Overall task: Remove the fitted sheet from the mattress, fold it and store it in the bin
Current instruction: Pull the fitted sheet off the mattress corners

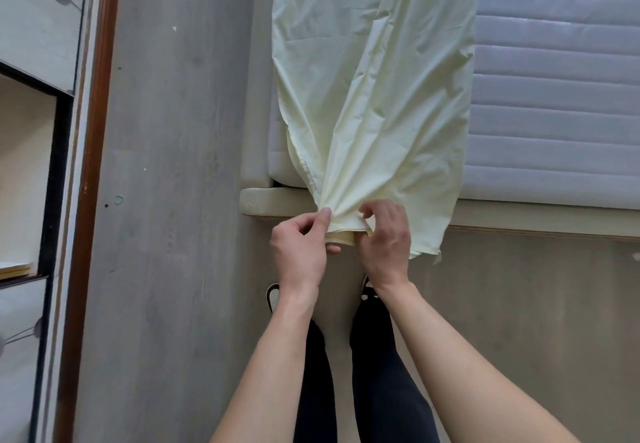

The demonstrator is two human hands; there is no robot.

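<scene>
Pale-yellow fitted sheet point(374, 79), light, limp, over mattress point(554, 96) foot edge; left hand point(301, 245) and right hand point(384, 238) pinch its gathered corner; best held there.

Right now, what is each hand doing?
Left hand: pinching the gathered end of the pale yellow fitted sheet.
Right hand: fingers curled, gripping the same gathered end.

Bare forearms, no sleeves; black trousers point(381, 390); white shoes point(272, 295) with black trim
</scene>
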